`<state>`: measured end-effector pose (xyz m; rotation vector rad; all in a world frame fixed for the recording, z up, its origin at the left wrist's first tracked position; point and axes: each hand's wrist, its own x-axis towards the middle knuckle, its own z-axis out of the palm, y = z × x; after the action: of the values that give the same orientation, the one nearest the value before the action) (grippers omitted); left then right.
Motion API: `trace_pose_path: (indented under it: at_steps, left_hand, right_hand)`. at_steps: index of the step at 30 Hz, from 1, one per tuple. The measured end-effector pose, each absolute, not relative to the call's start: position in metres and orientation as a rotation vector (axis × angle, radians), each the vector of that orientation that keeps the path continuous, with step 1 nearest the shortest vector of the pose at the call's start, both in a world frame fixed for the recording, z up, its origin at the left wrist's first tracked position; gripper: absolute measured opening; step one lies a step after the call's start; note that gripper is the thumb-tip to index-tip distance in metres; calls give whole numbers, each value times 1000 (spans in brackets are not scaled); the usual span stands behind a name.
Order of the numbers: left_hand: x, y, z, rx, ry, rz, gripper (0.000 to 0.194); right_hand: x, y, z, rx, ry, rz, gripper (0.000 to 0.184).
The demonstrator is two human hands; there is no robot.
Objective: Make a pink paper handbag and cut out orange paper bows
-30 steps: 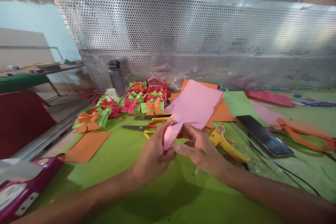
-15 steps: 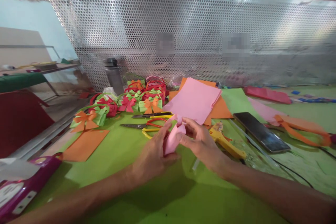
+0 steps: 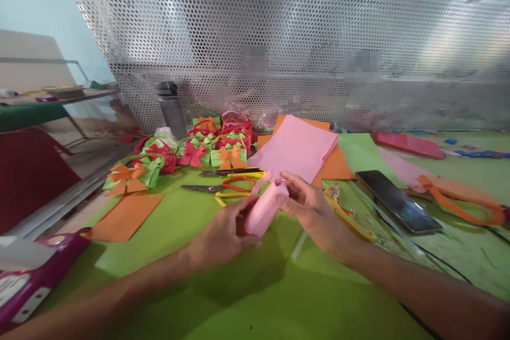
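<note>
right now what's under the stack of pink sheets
Orange sheets stick out from under the pink sheets, at the back, left and right. Whether anything else lies beneath, and how far the orange runs, cannot be seen because the pink covers it.

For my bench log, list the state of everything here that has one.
Pink paper piece: folded, held
Left hand: gripping its lower part
Right hand: pinching its upper end
Scissors: lying, blades look closed
Phone: face up, screen dark
Bottle: upright, lid on
Glue gun: lying down; heat, can't tell
Pink sheets: stacked, flat
</note>
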<state>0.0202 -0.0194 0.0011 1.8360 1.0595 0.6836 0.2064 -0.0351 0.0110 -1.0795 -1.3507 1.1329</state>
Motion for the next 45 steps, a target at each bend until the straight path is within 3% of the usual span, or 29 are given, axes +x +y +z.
trace_pose_path:
  at_steps: [8,18,30,45]
  left_hand:
    - [20,-19,-1,1792,1009,668,66]
    - [19,-18,1,1759,970,643,65]
    - [23,-21,-2,1744,1006,661,65]
    - [13,-8,-34,2407,978,959,66]
  right_hand:
    - [206,-37,16,-1076,-1366,1111,52]
    - [210,-33,10,-1044,-1406,1159,73]
    - [205,-39,12,-1082,-1437,1112,59]
    - [206,-49,4,-1037,-1657,822,79]
